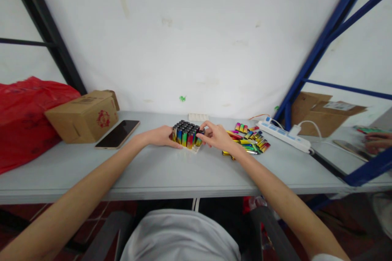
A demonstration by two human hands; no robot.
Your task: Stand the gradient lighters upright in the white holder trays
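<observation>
Several shiny multicoloured lighters [185, 134] with black tops stand upright in a tight block near the middle of the table. A pale tray [193, 150] shows under their front edge. My left hand [163, 136] is closed around the left side of the block, thumb along the front. At the right edge, my right hand [216, 135] pinches one lighter [201, 132] by its black top; its lower part is partly hidden. To the right of that hand lies a loose pile of similar shiny lighters [249, 142].
A white ridged tray [198, 117] lies by the wall. On the left are a phone [118, 133], a cardboard box [84, 116] and a red bag [29, 118]. A power strip [284, 135] and blue frame [315, 57] stand right; beyond, another person's hand [378, 142] shows.
</observation>
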